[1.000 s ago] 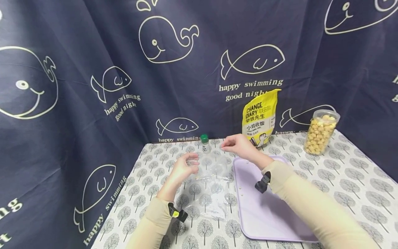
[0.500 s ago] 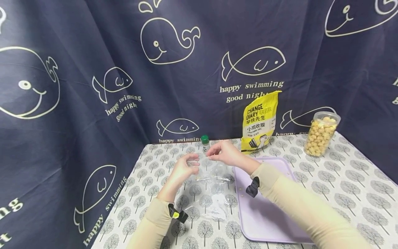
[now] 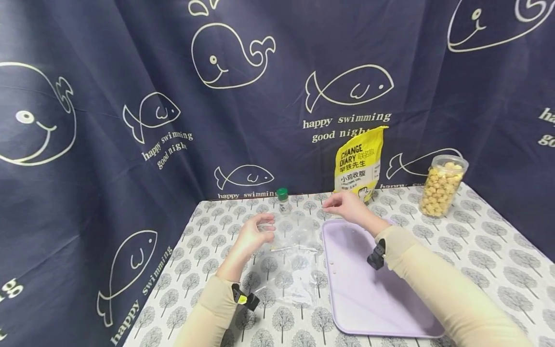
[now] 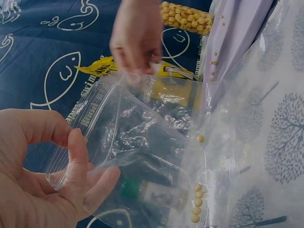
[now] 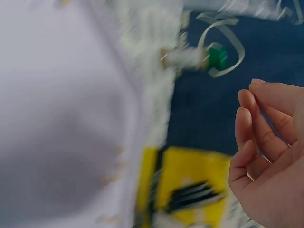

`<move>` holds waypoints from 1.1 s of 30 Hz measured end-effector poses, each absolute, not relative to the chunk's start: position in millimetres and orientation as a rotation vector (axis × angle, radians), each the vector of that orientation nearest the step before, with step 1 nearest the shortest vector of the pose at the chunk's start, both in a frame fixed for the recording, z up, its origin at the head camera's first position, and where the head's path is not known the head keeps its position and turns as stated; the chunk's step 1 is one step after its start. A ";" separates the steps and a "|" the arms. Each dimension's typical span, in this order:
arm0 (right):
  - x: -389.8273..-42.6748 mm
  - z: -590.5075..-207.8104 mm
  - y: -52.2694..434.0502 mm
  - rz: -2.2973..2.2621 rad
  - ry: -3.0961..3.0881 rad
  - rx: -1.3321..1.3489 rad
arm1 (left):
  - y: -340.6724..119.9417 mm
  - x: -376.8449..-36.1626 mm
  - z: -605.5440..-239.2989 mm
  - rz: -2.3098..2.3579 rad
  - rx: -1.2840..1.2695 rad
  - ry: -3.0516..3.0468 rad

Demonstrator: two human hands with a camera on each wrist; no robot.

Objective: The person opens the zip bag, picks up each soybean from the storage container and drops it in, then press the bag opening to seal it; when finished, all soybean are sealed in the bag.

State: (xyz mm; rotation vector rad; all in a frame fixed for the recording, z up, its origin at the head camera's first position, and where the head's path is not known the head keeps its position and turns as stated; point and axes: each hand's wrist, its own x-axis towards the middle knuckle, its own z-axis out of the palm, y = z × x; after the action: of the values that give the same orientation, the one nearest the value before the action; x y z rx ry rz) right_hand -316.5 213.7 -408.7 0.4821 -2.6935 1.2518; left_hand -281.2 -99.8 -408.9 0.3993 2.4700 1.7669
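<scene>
My left hand (image 3: 265, 231) pinches one lip of a clear zip bag (image 3: 292, 262) and holds its mouth up and open above the table. In the left wrist view, thumb and fingers of that hand (image 4: 80, 173) clamp the bag's (image 4: 142, 137) zip strip, and a few small yellow beans (image 4: 195, 204) lie inside. My right hand (image 3: 344, 205) hovers to the bag's right, over the far edge of the lilac tray (image 3: 368, 294). Its fingers (image 5: 256, 128) are loosely curled, and nothing shows in them. A few beans (image 3: 333, 262) are scattered on the tray.
A small green-capped bottle (image 3: 283, 198) stands behind the bag. A yellow pouch (image 3: 359, 161) leans on the dark whale-print curtain (image 3: 130, 120), and a clear jar of yellow balls (image 3: 441, 188) stands at the back right. The tree-print table (image 3: 477, 250) ends at the curtain.
The right hand came left over the bag's mouth half a second ago, then drew back right to the tray's far edge. The left hand has kept its hold on the bag.
</scene>
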 end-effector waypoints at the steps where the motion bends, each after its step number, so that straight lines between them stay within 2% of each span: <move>1: -318.1 -415.3 218.9 1.260 -2.702 0.463 | -100.3 -280.4 -408.5 1.771 0.397 2.469; 9: -323.9 -462.7 246.5 1.046 -2.879 0.322 | -102.4 -277.8 -410.7 1.776 0.388 2.474; 18: -326.0 -478.1 244.8 0.799 -2.915 0.334 | -101.1 -278.4 -408.9 1.757 0.378 2.466; 25: -324.3 -466.2 239.4 0.939 -2.865 0.341 | -101.2 -280.6 -408.1 1.759 0.393 2.457; 33: -313.5 -413.9 199.4 1.281 -2.702 0.515 | -98.3 -280.9 -408.0 1.773 0.399 2.444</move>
State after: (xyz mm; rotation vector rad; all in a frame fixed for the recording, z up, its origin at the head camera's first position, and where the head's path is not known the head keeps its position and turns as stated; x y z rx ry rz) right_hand -313.5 199.4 -413.9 0.5147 -2.7022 1.2807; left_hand -280.9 -98.3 -408.0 0.3989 2.4436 1.7732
